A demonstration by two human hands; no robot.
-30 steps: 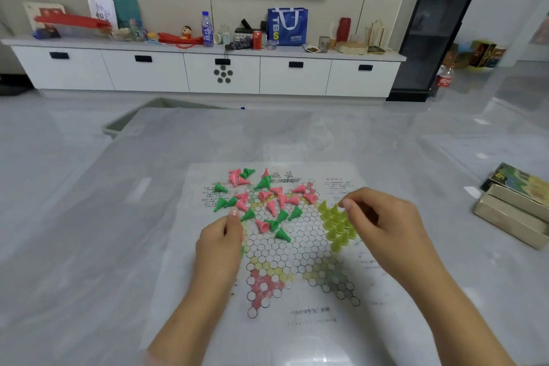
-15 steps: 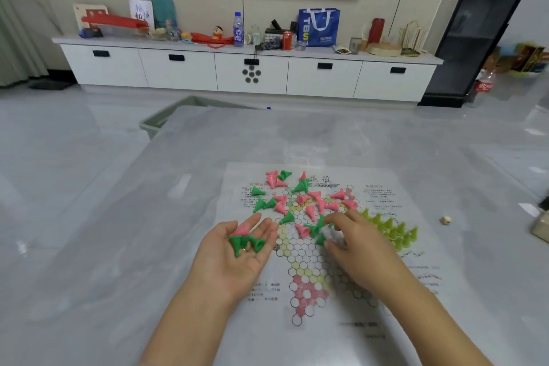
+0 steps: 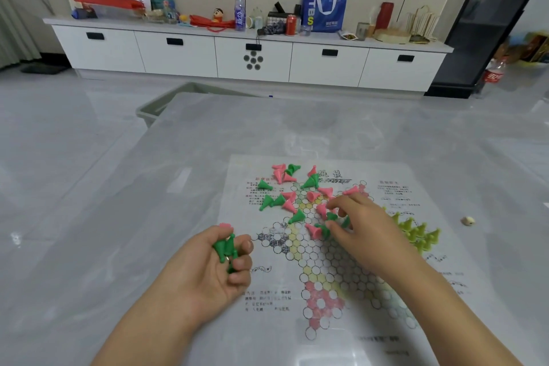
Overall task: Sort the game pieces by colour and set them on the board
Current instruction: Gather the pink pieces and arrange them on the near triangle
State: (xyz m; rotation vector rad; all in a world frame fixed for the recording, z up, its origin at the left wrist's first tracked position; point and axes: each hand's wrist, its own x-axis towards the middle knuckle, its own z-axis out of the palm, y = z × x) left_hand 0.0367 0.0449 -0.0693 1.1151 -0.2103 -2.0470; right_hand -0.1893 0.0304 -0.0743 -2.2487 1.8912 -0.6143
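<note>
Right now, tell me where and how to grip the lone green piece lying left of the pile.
The green piece lies on its side, clear of neighbours, tip pointing left. Probably best pinched across its narrow cone body from above, finger and thumb either side, not at the flared base.

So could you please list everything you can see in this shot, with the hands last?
game board: one, white printed sheet, on the table
table: one, grey marble
loose pieces: many, pink and green mixed, upper part of the board
yellow pieces: a cluster, standing at the board's right
small object: one, beige, on the table right of the board
left hand: holds several green pieces
right hand: fingers curled among the loose pieces
</note>
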